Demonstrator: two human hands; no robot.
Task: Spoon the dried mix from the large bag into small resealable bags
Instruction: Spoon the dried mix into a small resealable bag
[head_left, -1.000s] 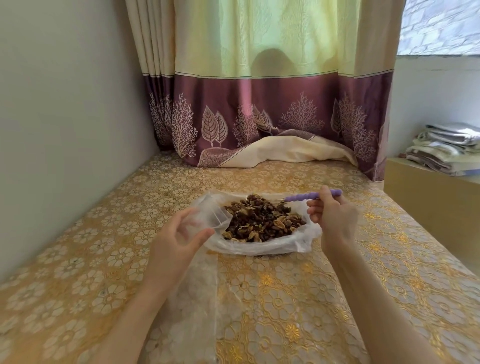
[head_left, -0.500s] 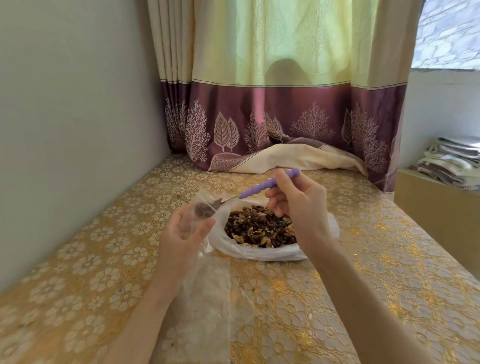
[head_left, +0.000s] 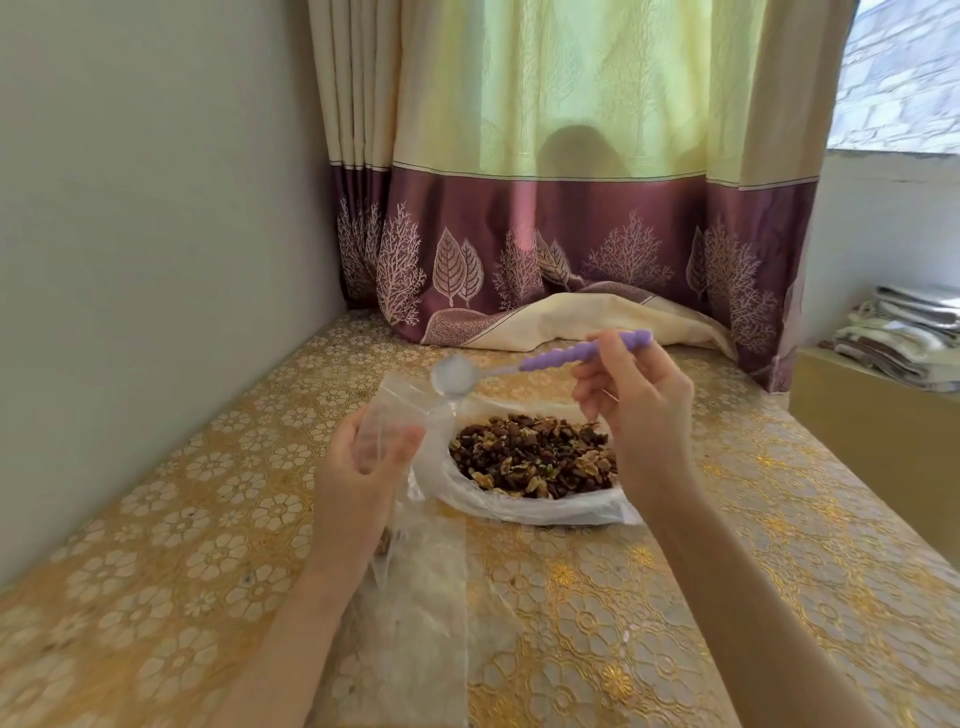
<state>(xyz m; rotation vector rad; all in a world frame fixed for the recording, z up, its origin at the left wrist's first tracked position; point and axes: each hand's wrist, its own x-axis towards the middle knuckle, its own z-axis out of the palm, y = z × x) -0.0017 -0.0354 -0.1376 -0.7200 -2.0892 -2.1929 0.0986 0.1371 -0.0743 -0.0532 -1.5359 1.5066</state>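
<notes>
Head view. The left hand (head_left: 363, 467) grips a small clear resealable plastic bag (head_left: 400, 415) upright by its mouth, thumb and fingers curled around the film; the bag's lower part hangs down behind the wrist, where a few brown pieces show through. The right hand (head_left: 636, 400) pinches the purple beaded handle of a metal-bowled spoon (head_left: 540, 360). The spoon bowl sits just above the bag's mouth and appears empty. The large clear plastic bag (head_left: 519, 506), rolled open, lies on the surface just right of the small bag, with the brown dried mix (head_left: 535, 457) heaped inside it.

Judgement: the step in hand is the end of one transfer, the spoonful seemingly tipped into the small bag. The next move calls for the spoon to travel right and down into the heap for another load while the left hand holds the mouth open and steady; a loose mouth risks spillage.

Surface and room: the work rests on a table (head_left: 727, 597) covered in a gold floral-patterned cloth, with a sheet of clear plastic film (head_left: 415, 623) lying under the left forearm. A plain pale wall (head_left: 156, 234) runs along the left. A curtain (head_left: 571, 182), pale green above and maroon with tree and leaf motifs below, hangs at the far end. Folded textiles (head_left: 904, 338) are stacked on a wooden unit at the right.
</notes>
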